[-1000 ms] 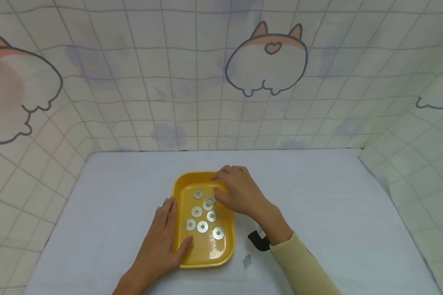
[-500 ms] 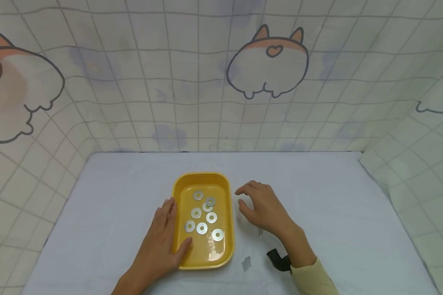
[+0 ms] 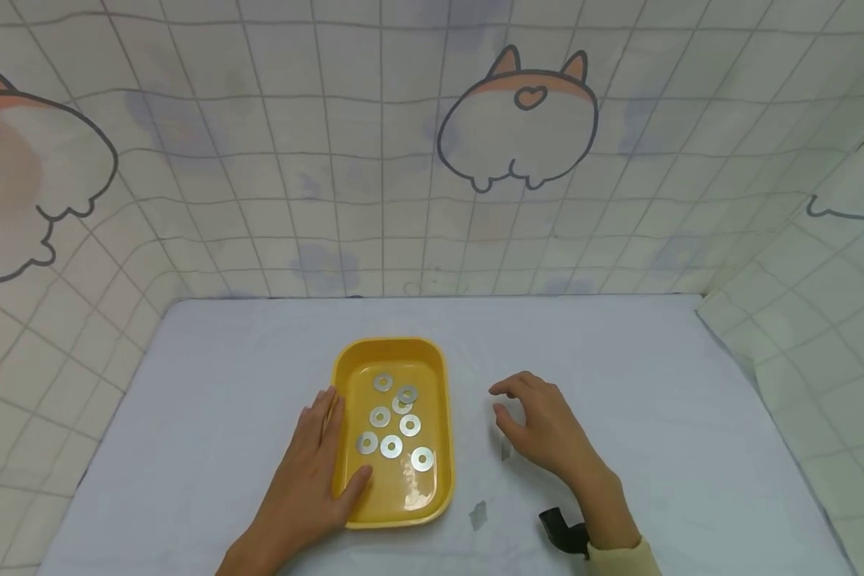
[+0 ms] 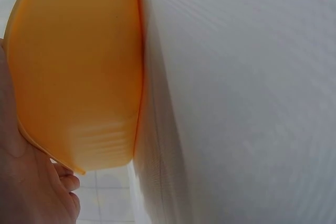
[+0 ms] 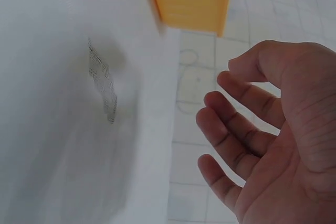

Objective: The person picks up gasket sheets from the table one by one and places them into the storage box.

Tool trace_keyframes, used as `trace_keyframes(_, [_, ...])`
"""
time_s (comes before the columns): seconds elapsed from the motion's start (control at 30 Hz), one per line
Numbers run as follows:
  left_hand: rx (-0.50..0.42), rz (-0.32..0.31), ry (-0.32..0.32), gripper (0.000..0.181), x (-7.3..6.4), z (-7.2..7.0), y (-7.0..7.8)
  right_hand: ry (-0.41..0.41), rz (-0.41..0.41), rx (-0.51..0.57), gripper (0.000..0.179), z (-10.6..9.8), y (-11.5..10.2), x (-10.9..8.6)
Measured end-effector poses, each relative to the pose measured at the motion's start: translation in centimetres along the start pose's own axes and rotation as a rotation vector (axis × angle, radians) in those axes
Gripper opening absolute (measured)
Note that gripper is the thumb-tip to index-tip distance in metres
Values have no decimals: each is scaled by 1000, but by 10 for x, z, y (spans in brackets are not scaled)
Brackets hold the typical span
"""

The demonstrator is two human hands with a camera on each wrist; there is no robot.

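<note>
A yellow plastic tray lies on the white-covered table, its long side running away from me. Scattered over its floor are several flat metal washers, and two near the far end overlap. My left hand rests on the tray's left rim, its fingers extended along the side and the thumb reaching over the inside. In the left wrist view the tray's outer wall fills the space beside that hand. To the right of the tray my right hand holds nothing, its fingers loosely curled above the table.
A black strap-like piece shows at the right wrist, by a pale yellow sleeve. Small grey patches mark the white cloth. Behind the table hangs a gridded curtain with cartoon animal prints.
My right hand has moved from over the tray's far right corner out to the right, away from the tray. The left hand stays on the rim, and the washers lie as before.
</note>
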State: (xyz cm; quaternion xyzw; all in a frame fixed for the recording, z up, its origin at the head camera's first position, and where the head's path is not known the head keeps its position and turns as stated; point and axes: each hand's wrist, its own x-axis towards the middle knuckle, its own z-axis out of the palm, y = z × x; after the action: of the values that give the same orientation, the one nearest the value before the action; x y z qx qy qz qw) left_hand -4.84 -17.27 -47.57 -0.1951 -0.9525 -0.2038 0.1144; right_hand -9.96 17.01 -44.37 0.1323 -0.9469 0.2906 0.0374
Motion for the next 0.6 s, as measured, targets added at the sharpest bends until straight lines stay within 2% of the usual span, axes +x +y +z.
trace_keyframes(0.3, [-18, -4, -6, 97, 2, -3, -2, 38, -31, 17, 22, 0, 15, -9])
trace_keyframes(0.6, [-50, 17, 5, 93, 1, 0, -2, 51, -6, -18, 22, -6, 25, -20])
